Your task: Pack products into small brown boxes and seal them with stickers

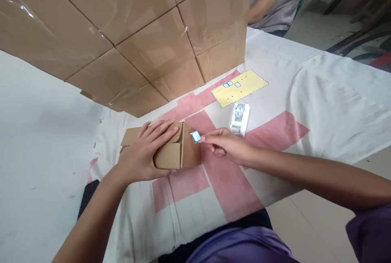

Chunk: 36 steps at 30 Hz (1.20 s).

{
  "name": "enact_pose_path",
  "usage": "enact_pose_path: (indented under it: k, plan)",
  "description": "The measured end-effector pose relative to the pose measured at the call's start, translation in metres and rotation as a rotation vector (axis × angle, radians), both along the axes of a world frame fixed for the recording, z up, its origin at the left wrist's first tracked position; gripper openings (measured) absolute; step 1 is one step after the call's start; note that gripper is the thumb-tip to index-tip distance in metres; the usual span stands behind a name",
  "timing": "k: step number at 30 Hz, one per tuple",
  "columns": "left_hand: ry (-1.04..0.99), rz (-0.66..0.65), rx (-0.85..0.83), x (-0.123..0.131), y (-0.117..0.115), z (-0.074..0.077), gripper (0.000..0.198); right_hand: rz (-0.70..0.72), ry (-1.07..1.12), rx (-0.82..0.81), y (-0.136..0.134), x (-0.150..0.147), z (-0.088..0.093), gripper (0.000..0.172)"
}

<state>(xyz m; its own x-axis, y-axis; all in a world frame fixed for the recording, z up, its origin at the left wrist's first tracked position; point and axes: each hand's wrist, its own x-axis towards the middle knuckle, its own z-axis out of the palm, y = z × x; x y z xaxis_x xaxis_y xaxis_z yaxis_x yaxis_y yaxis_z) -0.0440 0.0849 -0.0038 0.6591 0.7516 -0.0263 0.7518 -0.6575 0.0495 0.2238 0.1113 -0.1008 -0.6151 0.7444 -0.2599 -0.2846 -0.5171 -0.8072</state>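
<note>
A small brown cardboard box (167,156) lies on the cloth-covered table, its flaps folded over. My left hand (146,151) is wrapped round it, fingers across the top and thumb along the near side. Between thumb and forefinger, my right hand (224,145) pinches a small white sticker with a blue border (196,136), held at the box's right end face. Whether the sticker touches the cardboard, I cannot tell. Beyond my right hand lie a yellow sticker sheet (241,88) with a few blue-edged labels on it and a white tape dispenser (240,118).
A tall stack of taped cardboard boxes (146,51) stands along the table's far left side. The white and pink tablecloth (275,132) is wrinkled. Another person (275,2) sits past the stack at the upper right. A white wall (36,132) is at the left.
</note>
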Motion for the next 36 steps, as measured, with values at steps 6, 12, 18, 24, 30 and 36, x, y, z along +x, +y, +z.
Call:
enact_pose_path:
  k: [6,12,18,24,30,36]
  plan:
    - [0.008,0.025,-0.026,0.001,0.003,0.0,0.106,0.098,0.131,-0.225,-0.023,-0.014,-0.012,0.032]
    - [-0.013,0.02,-0.016,0.001,0.003,0.0,0.106,0.076,0.118,-0.282,-0.026,-0.018,-0.021,0.037]
    - [-0.006,0.014,-0.017,0.0,0.003,0.0,0.106,0.133,0.102,-0.228,-0.023,-0.016,-0.024,0.039]
    - [-0.006,0.013,-0.024,-0.001,0.004,0.0,0.105,0.186,0.013,-0.082,-0.013,-0.009,-0.017,0.038]
    - [-0.025,-0.005,-0.021,0.0,0.005,0.0,0.103,0.251,-0.094,-0.019,-0.004,-0.004,-0.007,0.031]
    - [-0.039,-0.003,-0.016,-0.001,0.004,-0.001,0.104,0.323,-0.309,0.31,0.004,0.002,-0.009,0.035]
